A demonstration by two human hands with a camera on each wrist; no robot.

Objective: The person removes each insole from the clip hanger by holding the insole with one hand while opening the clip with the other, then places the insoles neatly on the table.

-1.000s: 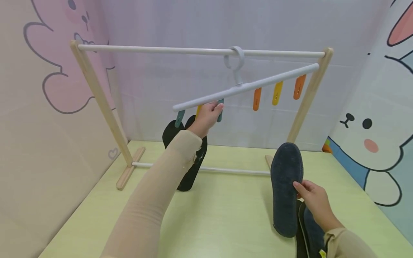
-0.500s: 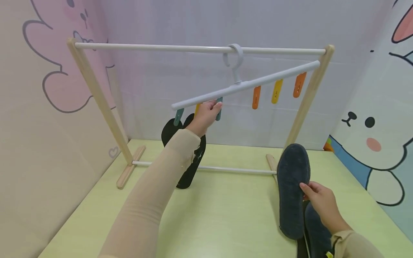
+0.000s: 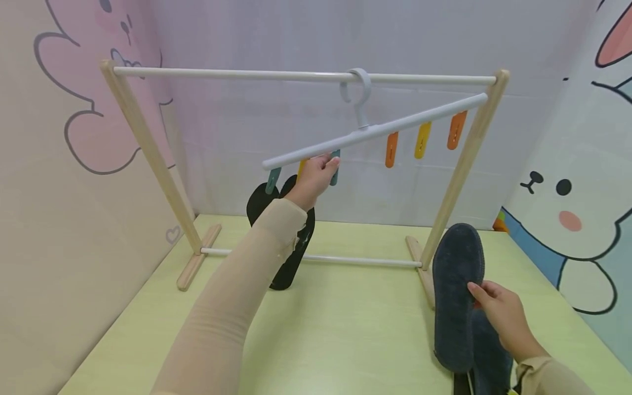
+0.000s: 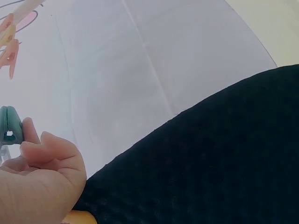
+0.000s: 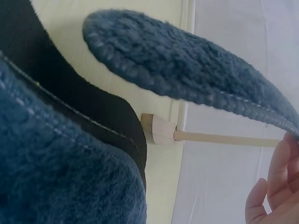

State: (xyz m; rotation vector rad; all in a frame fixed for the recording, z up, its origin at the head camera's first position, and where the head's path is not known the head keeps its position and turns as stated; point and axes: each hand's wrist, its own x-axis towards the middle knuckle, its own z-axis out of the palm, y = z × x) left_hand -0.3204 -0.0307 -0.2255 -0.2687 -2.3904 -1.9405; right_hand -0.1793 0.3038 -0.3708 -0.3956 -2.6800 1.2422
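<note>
My left hand (image 3: 314, 178) reaches up to the low left half of a white clip hanger (image 3: 372, 132) and pinches a green clip (image 3: 335, 168). In the left wrist view, curled fingers lie against that green clip (image 4: 11, 125). Beside this hand, black insoles (image 3: 286, 269) hang under the hanger's left end by a green clip (image 3: 273, 180) and a yellow clip, partly covered by my forearm. With thumb and fingers my right hand (image 3: 503, 312) holds a fuzzy dark blue insole (image 3: 456, 296) upright by its right edge. More insoles (image 3: 489, 345) lie below it, one blue side uppermost.
The hanger hooks over the top bar (image 3: 222, 73) of a wooden-legged rack and tilts down at the left. Orange and yellow clips (image 3: 422, 140) dangle from its right half. The rack stands on a pale yellow table (image 3: 345, 329), before a white cloth backdrop (image 3: 247, 131).
My right hand has moved right and slightly down with the blue insole, which now overlaps the insoles on the table more. The left hand stays at the green clip.
</note>
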